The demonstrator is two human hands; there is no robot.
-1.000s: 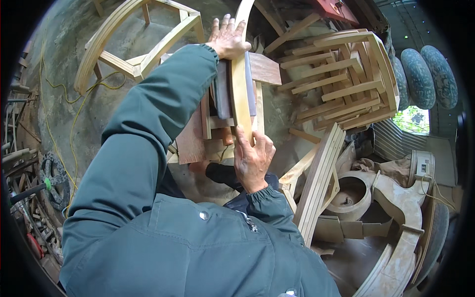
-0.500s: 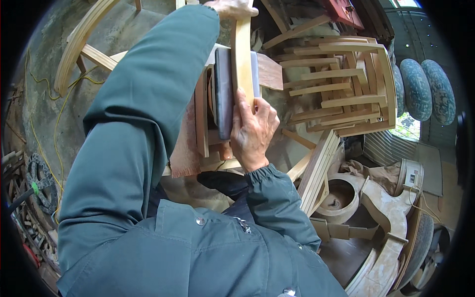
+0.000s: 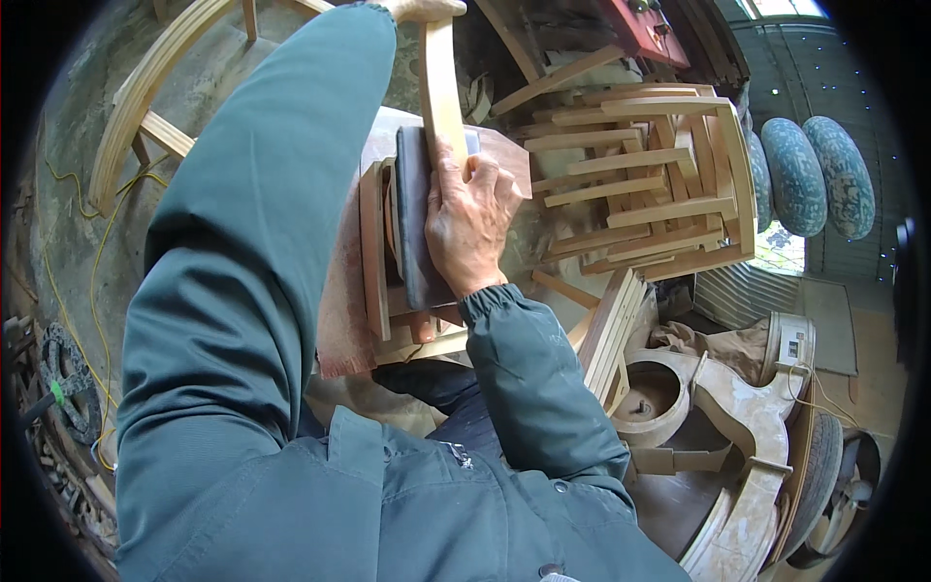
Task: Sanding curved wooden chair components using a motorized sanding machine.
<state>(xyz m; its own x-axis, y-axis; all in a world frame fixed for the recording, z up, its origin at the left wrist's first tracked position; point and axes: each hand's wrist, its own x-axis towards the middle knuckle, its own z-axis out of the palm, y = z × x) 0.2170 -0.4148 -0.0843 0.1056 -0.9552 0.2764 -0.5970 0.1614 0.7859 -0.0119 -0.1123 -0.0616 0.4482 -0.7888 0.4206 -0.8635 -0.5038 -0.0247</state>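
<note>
A pale, slightly curved wooden slat lies lengthwise over a long grey-blue band, which looks like a sanding belt on a wooden stand. My right hand is closed on the slat's near end, its fingers pressed over the wood above the band. At the upper edge of the view, my left hand grips the slat's far end. Part of that hand is cut off by the frame and the sleeve. Where slat and band meet is mostly hidden beneath the wood and my right hand.
Stacked wooden frames stand to the right, with leaning boards nearer me. A large pale cast machine frame fills the lower right. Left are a curved wooden frame and a yellow cord on the floor.
My right hand and the slat have slid farther away from me along the grey-blue band. Both hands keep their hold. The whole view has shifted a little.
</note>
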